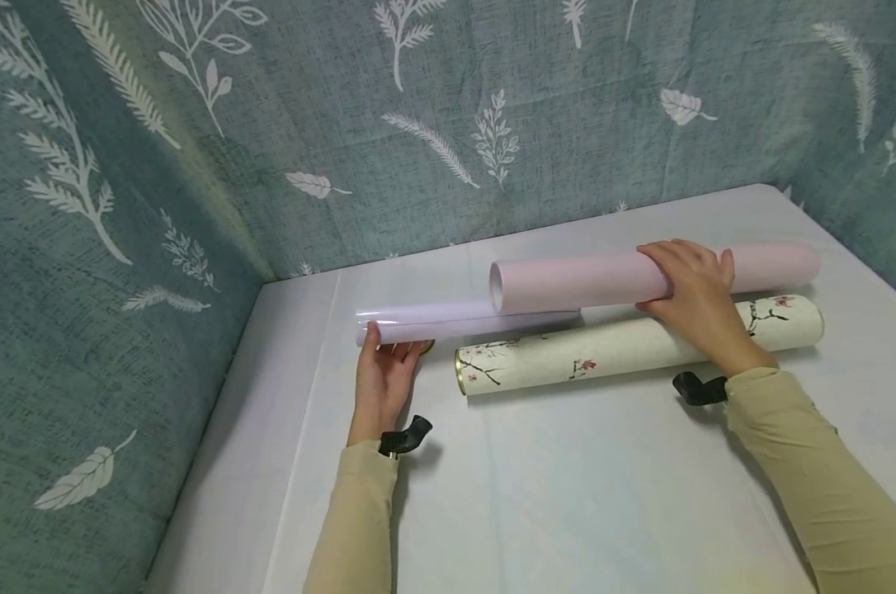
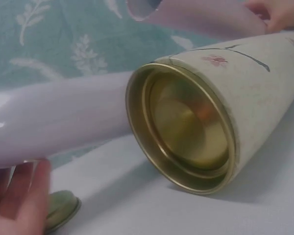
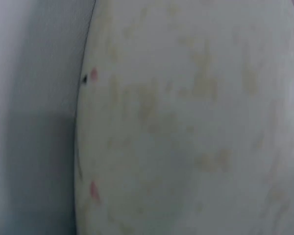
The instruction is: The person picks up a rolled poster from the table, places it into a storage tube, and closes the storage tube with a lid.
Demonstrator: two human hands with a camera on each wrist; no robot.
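Observation:
My left hand grips the left end of a glossy pale lavender roll, thumb in front and fingers beneath. In the left wrist view this roll runs behind the floral tube's end. My right hand holds a hollow pink tube from above, around its middle. The pink tube's open left end overlaps the lavender roll in the head view. Just in front lies a cream tube with painted blossom branches, its gold end facing left. The right wrist view is filled by the cream tube's surface.
A small round gold-rimmed lid lies on the white table, close under my left fingers. Green leaf-patterned cloth hangs behind the table and down its left side. A black wrist mount juts from each sleeve.

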